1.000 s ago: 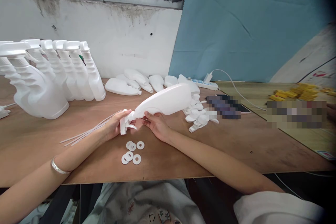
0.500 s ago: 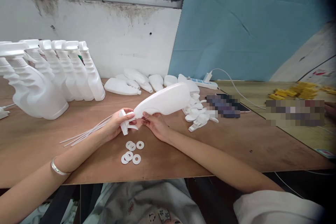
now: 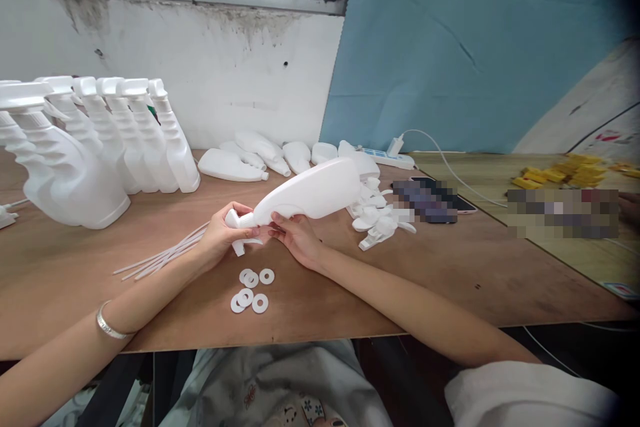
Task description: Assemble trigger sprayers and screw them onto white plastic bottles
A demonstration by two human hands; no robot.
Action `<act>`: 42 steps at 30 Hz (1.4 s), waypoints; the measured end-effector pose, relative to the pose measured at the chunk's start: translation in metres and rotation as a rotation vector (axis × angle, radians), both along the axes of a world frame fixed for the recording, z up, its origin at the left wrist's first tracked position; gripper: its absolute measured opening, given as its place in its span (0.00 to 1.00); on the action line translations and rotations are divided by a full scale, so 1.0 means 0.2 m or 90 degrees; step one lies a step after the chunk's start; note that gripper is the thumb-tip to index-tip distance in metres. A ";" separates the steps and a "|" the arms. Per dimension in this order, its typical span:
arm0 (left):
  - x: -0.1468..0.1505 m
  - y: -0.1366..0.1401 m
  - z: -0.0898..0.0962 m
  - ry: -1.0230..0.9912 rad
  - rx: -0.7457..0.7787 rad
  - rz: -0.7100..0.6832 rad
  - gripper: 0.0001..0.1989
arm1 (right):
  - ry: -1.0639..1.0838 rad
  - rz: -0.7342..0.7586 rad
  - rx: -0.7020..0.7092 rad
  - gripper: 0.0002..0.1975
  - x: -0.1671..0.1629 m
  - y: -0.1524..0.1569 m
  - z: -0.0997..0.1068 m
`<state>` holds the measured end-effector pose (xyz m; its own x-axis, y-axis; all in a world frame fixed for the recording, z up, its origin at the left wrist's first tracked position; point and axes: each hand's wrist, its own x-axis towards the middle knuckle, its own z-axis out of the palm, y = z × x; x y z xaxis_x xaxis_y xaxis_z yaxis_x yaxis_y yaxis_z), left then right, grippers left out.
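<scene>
A white spray bottle (image 3: 313,192) lies tilted in the air above the table, its base toward the upper right and its neck toward the lower left. My left hand (image 3: 224,230) is closed around the white spray head (image 3: 239,248) at the neck end. My right hand (image 3: 297,237) grips the bottle's body near the neck, thumb on the near side and fingers underneath. Several flat white washers (image 3: 260,303) lie on the table just below my hands. Thin white tubes (image 3: 160,260) rest by my left forearm. The joint between head and bottle is partly covered by fingers.
Assembled white spray bottles (image 3: 107,140) stand at the left. Along the wall lie several bottles without heads (image 3: 233,165), and loose spray heads (image 3: 383,220) are heaped to their right. Farther right are a phone (image 3: 465,203), a power strip (image 3: 390,159), yellow parts (image 3: 565,173) and another person's hand (image 3: 631,207).
My left hand has shifted its hold on the spray head, which has turned so that its rounded end shows. The bottle and my right hand have barely moved.
</scene>
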<state>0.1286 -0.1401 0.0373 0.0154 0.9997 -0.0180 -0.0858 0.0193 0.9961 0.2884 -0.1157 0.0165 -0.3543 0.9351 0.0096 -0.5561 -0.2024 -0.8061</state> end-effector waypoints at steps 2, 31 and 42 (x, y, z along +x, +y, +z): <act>0.00 0.00 0.00 -0.038 -0.027 -0.027 0.25 | 0.004 0.002 -0.003 0.11 0.00 0.00 0.01; -0.02 0.02 0.00 -0.070 -0.148 -0.056 0.14 | -0.007 0.002 0.001 0.11 0.00 0.00 0.00; -0.02 0.01 0.01 -0.106 -0.126 -0.053 0.13 | -0.006 -0.003 -0.005 0.12 0.00 -0.01 0.01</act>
